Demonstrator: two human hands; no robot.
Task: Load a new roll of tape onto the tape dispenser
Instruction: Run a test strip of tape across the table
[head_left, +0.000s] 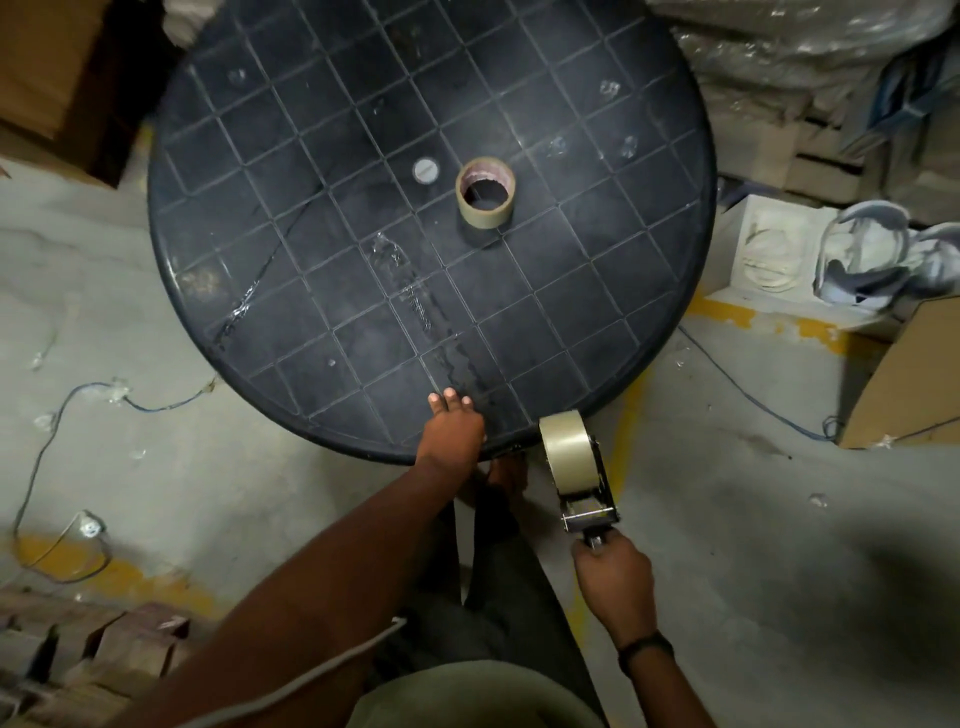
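I have the tape dispenser (582, 483) in my right hand (613, 582), fingers wrapped tight on its handle, held off the near edge of the round dark worktop (291, 218); a pale roll (563, 449) already sits on its hub, so I judge either the mounting is done or this is the roll to come off; I cannot tell which. My left hand (451, 426) rests at the worktop's near rim, fingers spread flat and holding nothing. A second tape roll (485, 192) lies flat near the worktop's centre, well apart from both hands; beside it a small grey disc (426, 170). Next I would thread the tape end through the dispenser's front. To the right on the floor a white box (769, 254) holds crumpled white material I cannot identify; cardboard cartons (904, 384) stand around, contents unseen.
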